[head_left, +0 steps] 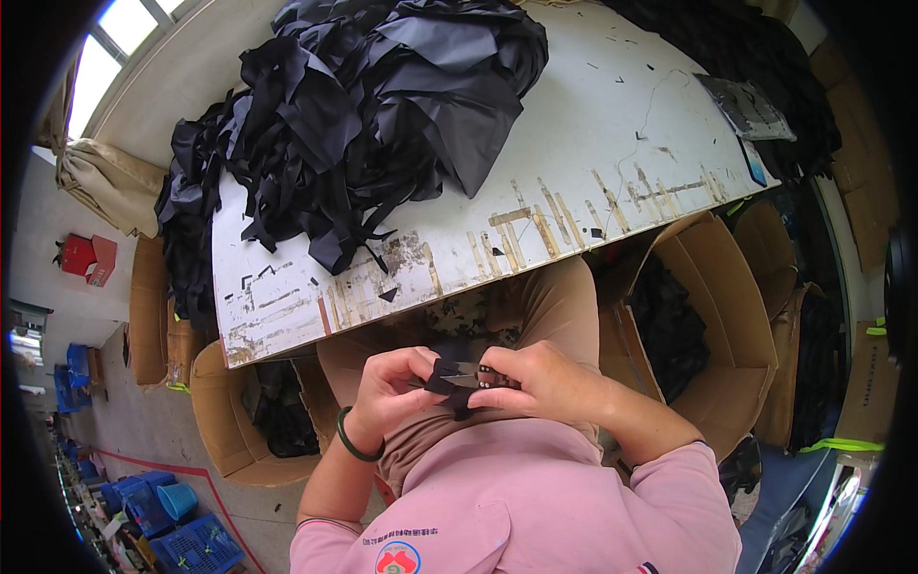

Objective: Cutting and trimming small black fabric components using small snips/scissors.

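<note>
A: Far left?
B: Blue crates [177, 536] sat on the floor, low left. An open cardboard box [239, 421] with dark cloth stood under the table's left end.

A: Table?
B: The worn white table [593, 143] carried a big pile of black fabric strips [363, 105].

A: Hands?
B: Over the lap. The left hand [387, 392], green bangle on the wrist, pinched a small black fabric piece [442, 378], fingers closed on it. The right hand [540, 378] was clamped around small snips [478, 376], blades touching the piece.

A: Right side?
B: Another open cardboard carton [727, 316] held black cloth, just beside the right knee.
</note>
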`<state>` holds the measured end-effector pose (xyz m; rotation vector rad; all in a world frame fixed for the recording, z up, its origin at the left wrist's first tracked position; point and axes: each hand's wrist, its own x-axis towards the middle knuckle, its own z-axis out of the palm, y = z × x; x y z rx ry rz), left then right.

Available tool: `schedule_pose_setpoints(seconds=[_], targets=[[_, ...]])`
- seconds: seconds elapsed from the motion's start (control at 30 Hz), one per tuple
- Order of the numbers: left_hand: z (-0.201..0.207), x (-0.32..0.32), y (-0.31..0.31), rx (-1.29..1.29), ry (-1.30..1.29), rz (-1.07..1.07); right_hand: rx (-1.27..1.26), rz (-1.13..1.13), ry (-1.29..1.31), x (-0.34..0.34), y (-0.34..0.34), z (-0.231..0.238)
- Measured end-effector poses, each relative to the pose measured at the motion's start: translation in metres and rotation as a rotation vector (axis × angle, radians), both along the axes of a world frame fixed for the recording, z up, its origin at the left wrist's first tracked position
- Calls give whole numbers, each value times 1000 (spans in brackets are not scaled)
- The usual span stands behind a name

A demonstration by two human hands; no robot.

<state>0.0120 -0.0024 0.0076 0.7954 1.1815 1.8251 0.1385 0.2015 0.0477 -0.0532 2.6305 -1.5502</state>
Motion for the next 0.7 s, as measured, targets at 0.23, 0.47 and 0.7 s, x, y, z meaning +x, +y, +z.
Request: schedule_pose_setpoints(seconds=[0.23,0.47,0.7], targets=[[3,0,0,-120,-128,-76,63,53,29,-2,0,3],[3,-3,0,-46,-105,-164,26,45,5,1,0,-5],[0,-11,-1,-11,-128,-267,-95,58,-69,4,4,-4]])
